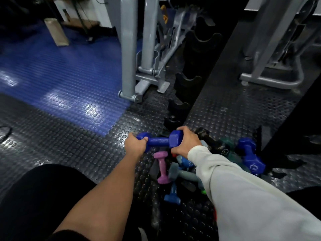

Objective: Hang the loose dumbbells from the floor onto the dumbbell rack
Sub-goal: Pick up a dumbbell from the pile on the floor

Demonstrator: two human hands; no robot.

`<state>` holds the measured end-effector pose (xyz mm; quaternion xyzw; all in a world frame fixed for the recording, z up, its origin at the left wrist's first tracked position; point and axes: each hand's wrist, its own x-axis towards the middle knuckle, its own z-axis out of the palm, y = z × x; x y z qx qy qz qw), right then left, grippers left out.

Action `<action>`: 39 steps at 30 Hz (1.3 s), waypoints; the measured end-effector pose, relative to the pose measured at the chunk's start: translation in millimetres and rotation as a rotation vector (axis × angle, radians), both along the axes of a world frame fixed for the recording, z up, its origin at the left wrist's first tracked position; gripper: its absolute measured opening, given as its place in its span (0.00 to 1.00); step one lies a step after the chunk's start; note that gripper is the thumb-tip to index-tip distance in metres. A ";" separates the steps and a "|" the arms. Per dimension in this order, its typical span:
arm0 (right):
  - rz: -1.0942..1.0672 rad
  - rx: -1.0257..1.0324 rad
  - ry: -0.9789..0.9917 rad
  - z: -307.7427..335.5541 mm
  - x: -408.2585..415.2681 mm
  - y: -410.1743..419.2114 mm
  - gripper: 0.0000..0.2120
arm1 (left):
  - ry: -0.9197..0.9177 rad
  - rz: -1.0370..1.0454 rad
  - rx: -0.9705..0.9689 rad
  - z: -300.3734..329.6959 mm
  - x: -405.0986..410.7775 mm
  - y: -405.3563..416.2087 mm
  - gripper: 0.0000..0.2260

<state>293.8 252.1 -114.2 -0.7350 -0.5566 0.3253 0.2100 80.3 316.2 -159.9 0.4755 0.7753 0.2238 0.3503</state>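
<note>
A dark blue dumbbell (pixel 159 141) is held level above the floor pile, just below the lowest cradles of the black dumbbell rack (pixel 188 84). My left hand (pixel 136 144) grips its left head and my right hand (pixel 185 142) grips its right head. Beneath them on the studded floor lie several loose dumbbells: a pink one (pixel 163 166), a grey one (pixel 182 173), a small blue one (pixel 172 193), a black one (pixel 211 140) and a large blue one (pixel 250 156). My right sleeve hides part of the pile.
A grey machine frame (pixel 127 49) stands just left of the rack, with its foot on the black floor. Another grey machine base (pixel 271 79) is at the right. A blue studded mat (pixel 60 75) covers the floor to the left. My dark-clad knee (pixel 40 193) fills the lower left.
</note>
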 end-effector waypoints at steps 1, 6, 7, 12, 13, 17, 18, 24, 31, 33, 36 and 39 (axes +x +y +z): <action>0.017 0.003 0.009 -0.5 -5.3 4.1 0.42 | -0.015 0.015 -0.002 0.1 -6.4 2.4 0.26; -0.004 0.070 0.092 -6.3 -27.5 14.8 0.40 | 0.058 0.003 0.018 9.2 -26.8 27.6 0.20; -0.039 0.103 0.124 -9.9 -29.3 18.2 0.39 | 0.093 -0.022 0.035 14.0 -26.4 37.4 0.20; -0.270 0.171 0.284 -14.9 -25.9 40.9 0.39 | 0.266 -0.265 0.141 49.1 -4.9 98.1 0.23; -0.329 0.172 0.321 -15.3 -25.4 44.9 0.40 | 0.303 -0.331 0.164 58.5 3.8 111.4 0.24; -0.614 0.168 0.551 -18.1 -36.2 64.1 0.44 | 0.444 -0.627 0.258 99.3 46.2 162.6 0.22; -0.671 0.151 0.653 -19.0 -41.0 69.6 0.46 | 0.464 -0.679 0.272 105.9 55.3 172.5 0.22; -0.851 0.114 1.039 -32.1 -53.4 82.6 0.45 | 0.500 -0.733 0.269 96.7 80.7 191.2 0.22; -0.842 0.050 1.230 -38.5 -50.5 78.8 0.33 | 0.519 -0.827 0.356 88.3 88.4 195.4 0.20; -0.866 0.027 1.361 -33.8 -50.0 77.6 0.32 | 0.447 -0.842 0.394 85.2 87.9 199.6 0.18; -0.898 -0.014 1.460 -26.4 -47.9 77.8 0.27 | 0.238 -0.816 0.300 74.1 75.8 210.2 0.23; -0.881 -0.035 1.509 -25.8 -44.5 76.4 0.22 | 0.094 -0.797 0.124 56.7 61.6 208.4 0.33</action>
